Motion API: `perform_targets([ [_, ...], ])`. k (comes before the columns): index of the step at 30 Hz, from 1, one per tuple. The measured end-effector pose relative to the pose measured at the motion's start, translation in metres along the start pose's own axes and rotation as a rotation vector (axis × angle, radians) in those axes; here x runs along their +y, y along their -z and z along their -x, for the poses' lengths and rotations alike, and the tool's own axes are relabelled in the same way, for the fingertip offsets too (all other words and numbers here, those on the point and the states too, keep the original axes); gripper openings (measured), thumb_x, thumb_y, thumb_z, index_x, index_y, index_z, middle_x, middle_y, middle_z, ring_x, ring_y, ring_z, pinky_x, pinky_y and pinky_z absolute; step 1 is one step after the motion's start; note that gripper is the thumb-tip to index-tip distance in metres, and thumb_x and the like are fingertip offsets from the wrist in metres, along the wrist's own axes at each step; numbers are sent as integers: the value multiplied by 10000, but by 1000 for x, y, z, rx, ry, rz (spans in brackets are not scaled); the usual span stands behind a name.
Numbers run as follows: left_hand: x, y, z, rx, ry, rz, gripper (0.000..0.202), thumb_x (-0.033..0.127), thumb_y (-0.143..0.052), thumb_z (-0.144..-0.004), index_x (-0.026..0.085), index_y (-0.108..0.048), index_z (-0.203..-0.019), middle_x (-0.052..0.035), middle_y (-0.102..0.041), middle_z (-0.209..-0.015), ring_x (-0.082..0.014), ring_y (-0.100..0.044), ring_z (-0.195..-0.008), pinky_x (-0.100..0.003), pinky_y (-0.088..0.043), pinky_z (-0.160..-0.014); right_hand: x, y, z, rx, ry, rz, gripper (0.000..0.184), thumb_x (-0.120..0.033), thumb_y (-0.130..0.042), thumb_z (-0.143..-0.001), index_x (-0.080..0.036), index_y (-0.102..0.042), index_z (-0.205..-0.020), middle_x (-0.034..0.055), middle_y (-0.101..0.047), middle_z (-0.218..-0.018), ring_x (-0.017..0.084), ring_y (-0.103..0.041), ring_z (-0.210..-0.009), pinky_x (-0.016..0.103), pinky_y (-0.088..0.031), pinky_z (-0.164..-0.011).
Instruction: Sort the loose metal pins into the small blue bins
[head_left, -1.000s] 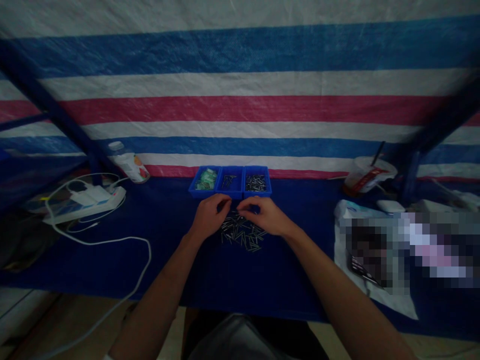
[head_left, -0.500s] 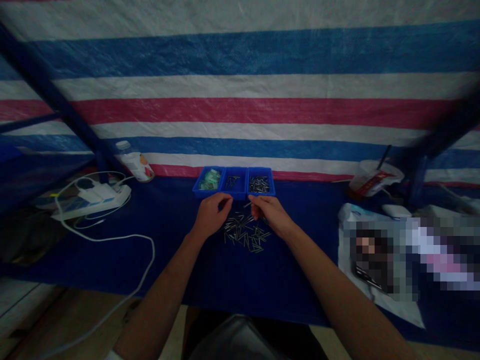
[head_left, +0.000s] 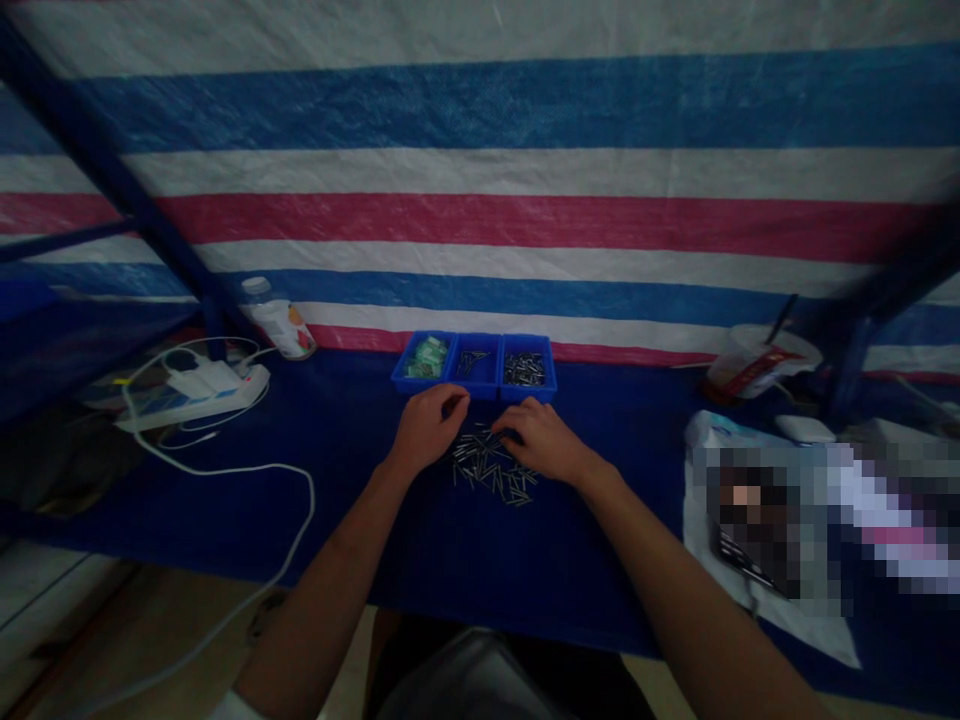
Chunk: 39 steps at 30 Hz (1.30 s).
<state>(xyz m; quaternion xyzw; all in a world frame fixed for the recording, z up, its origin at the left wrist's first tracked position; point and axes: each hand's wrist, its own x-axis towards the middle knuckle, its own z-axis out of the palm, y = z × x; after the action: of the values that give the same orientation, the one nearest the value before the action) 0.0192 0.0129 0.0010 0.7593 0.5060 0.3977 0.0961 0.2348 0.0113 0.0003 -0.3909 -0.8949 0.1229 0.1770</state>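
Observation:
A loose pile of small metal pins point(head_left: 491, 468) lies on the dark blue table cover point(head_left: 450, 540). My left hand point(head_left: 427, 428) rests at the pile's left edge, its fingers curled in a pinch; what it holds is too small to make out. My right hand point(head_left: 546, 440) lies on the pile's right side with fingers bent down onto the pins. Behind them stand three small blue bins: the left bin point(head_left: 424, 357) has green parts, the middle bin point(head_left: 472, 362) a few pins, the right bin point(head_left: 526, 368) many pins.
A white power strip point(head_left: 199, 392) with plugs and a cable point(head_left: 247, 470) lies at the left, beside a tipped bottle point(head_left: 281, 322). A lidded cup with a straw point(head_left: 754, 362) and a white bag point(head_left: 750, 520) sit at the right. A striped tarp point(head_left: 480, 200) forms the back wall.
My right hand came back from near the right bin and dropped onto the pile. My left hand stayed at the pile's left edge. The view shifted slightly.

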Motion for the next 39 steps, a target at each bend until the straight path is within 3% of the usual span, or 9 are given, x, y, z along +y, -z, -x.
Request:
perform_targets([
  [9,3,0,0,-64,9,-18,146,260,-556,-901,195,-680,-943,-32,-724,-862,-175,-662,-751,-306,-497,-695,-6,-5,2,-36,11,33,313,-46,-505,-872,-230,-667,-1067,62,-668,-1050,230,-515,-945,344,-308,-737],
  [15,1,-3,1,-174,33,-48,165,278,-562,-903,203,-683,-986,-35,-731,-890,-188,-674,-775,-338,-518,-755,-5,-4,3,-49,7,56,372,-13,-488,-844,-214,-679,-1093,87,-643,-1049,236,-504,-946,343,-310,-734],
  [21,2,-3,2,-189,24,-38,179,296,-560,-909,204,-683,-1002,-42,-730,-913,-191,-675,-802,-343,-519,-779,-3,2,4,-6,-6,-25,384,-12,-461,-855,-221,-680,-1091,73,-612,-1037,220,-522,-962,337,-340,-758],
  [26,2,-2,1,-189,22,-44,179,295,-558,-909,203,-687,-992,-44,-728,-900,-192,-672,-789,-340,-516,-760,-2,2,-2,162,-23,-324,259,-68,-468,-878,-198,-663,-988,54,-630,-1005,188,-559,-952,350,-398,-818],
  [31,2,-1,0,-194,8,-66,187,299,-553,-913,199,-682,-1004,-45,-724,-879,-195,-667,-774,-332,-505,-724,-6,4,-12,432,-223,-862,84,-214,-575,-809,-216,-626,-876,11,-633,-825,147,-554,-716,302,-426,-669],
  [35,0,-2,0,-189,15,-58,200,315,-554,-909,200,-686,-1007,-47,-730,-888,-197,-674,-774,-330,-513,-719,-7,9,-15,564,-310,-1171,302,-257,-641,-724,-253,-570,-1017,-10,-648,-843,136,-563,-680,296,-447,-656],
  [39,0,-3,1,-190,17,-56,199,306,-552,-908,199,-685,-1010,-51,-734,-910,-199,-679,-790,-333,-517,-732,-6,12,-14,601,-359,-1269,386,-285,-690,-704,-254,-564,-1068,-6,-683,-848,129,-565,-643,298,-451,-645],
])
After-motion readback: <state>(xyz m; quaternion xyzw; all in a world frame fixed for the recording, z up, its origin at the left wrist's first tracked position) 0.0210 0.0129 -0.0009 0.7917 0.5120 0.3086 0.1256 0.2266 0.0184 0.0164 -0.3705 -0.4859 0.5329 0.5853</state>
